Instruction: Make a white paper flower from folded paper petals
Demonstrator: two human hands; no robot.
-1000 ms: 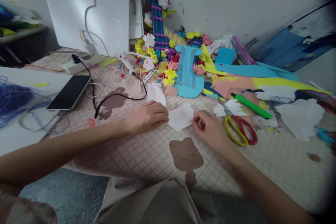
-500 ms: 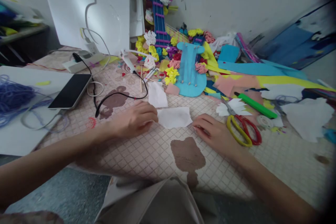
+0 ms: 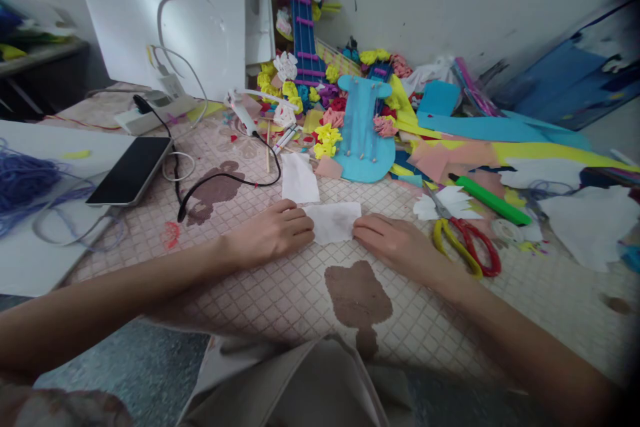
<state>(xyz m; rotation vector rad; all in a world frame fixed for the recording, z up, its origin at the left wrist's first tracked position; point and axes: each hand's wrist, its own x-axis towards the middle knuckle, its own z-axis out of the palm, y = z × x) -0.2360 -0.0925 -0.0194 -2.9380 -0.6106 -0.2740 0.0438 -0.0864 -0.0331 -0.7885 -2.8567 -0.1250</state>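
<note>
A small white piece of crepe or tissue paper [image 3: 336, 221] lies on the patterned tablecloth in front of me. The fingers of my left hand [image 3: 275, 232] are closed and bent over its left end, hiding that edge. On the opposite side, my right hand [image 3: 387, 240] holds the right end with its fingers pressed together; the thumb is mostly hidden. Just behind is a second white paper piece [image 3: 299, 177], close to the first one's upper left edge. Scissors [image 3: 465, 243] with a red and a yellow handle rest to the right of my right hand.
At the back stand a light-blue cardboard guitar shape [image 3: 367, 130] and a dark-blue guitar neck [image 3: 304, 40] among crumpled paper flowers. A white glue gun [image 3: 245, 117] trails a black cable. Left are a phone [image 3: 130, 171] and purple yarn [image 3: 25, 180]; right, a green cutter [image 3: 493, 200].
Both hands have come closer together over the white paper, covering more of its ends. The view has shifted slightly.
</note>
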